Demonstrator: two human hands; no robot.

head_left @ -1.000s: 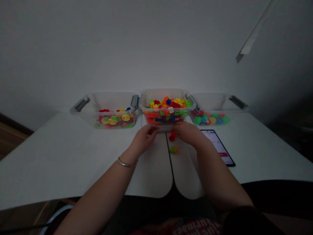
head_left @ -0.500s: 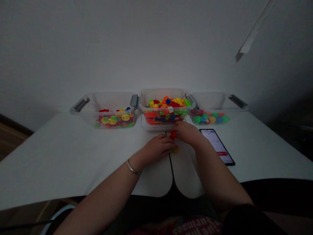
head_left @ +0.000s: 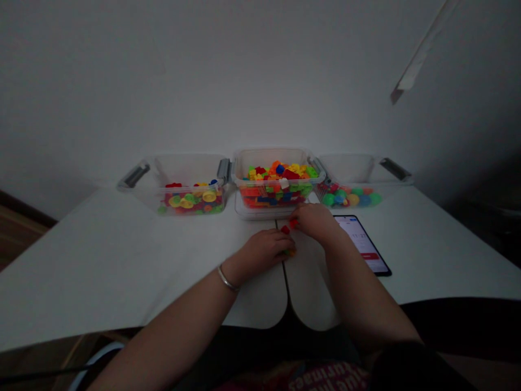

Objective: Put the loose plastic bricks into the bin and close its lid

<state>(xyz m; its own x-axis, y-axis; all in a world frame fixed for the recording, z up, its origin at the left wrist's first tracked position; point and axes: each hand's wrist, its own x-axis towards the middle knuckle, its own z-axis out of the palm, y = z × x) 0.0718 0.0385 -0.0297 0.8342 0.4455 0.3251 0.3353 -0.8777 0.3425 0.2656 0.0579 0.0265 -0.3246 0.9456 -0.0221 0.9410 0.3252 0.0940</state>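
Near the middle of the white table, my left hand [head_left: 266, 248] is closed around a small group of toy building bricks. An orange-yellow and green brick [head_left: 291, 252] pokes out past its fingertips, and a red brick [head_left: 285, 229] shows at the upper side of its fingers. Just to the right, my right hand [head_left: 312, 221] pinches another small red brick [head_left: 293, 223]. A narrow gap lies between the two red pieces. My fingers cover much of the held bricks, so how they join cannot be made out.
Behind my hands a clear box of mixed bricks [head_left: 252, 187] stands on a lid [head_left: 244, 213]. A clear box with round pieces [head_left: 195, 198] is at left, another with coloured balls [head_left: 352, 195] at right. A lit phone [head_left: 368, 252] lies beside my right forearm.
The red that showed as one patch between my hands is now two separate pieces. My left hand has shifted slightly down; my right hand has drawn a little to the right.
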